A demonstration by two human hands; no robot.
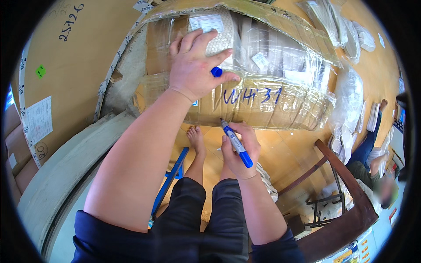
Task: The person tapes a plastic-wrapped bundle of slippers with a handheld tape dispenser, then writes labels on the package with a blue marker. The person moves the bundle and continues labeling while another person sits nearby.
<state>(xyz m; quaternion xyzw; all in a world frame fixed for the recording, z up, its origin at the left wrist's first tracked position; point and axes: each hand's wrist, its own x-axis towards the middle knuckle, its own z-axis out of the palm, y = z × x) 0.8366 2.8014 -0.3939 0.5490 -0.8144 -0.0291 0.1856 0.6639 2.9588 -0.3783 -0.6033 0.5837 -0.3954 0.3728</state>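
A large cardboard box, bound in clear tape and plastic film, lies in front of me with handwritten blue marks on its near side. Through the film on its upper side I see white woven material and pale wrapped goods. My left hand rests on the box with fingers spread, a blue marker cap caught between thumb and forefinger. In my right hand is a blue-and-white marker, gripped by thumb and fingers. Its tip points at the box's near lower edge; whether it touches, I cannot tell.
A tall carton with paper labels stands at left beside a curved pale ledge. Something blue and narrow is by my leg. At right stand a brown wooden chair and wrapped goods; a person sits farther right.
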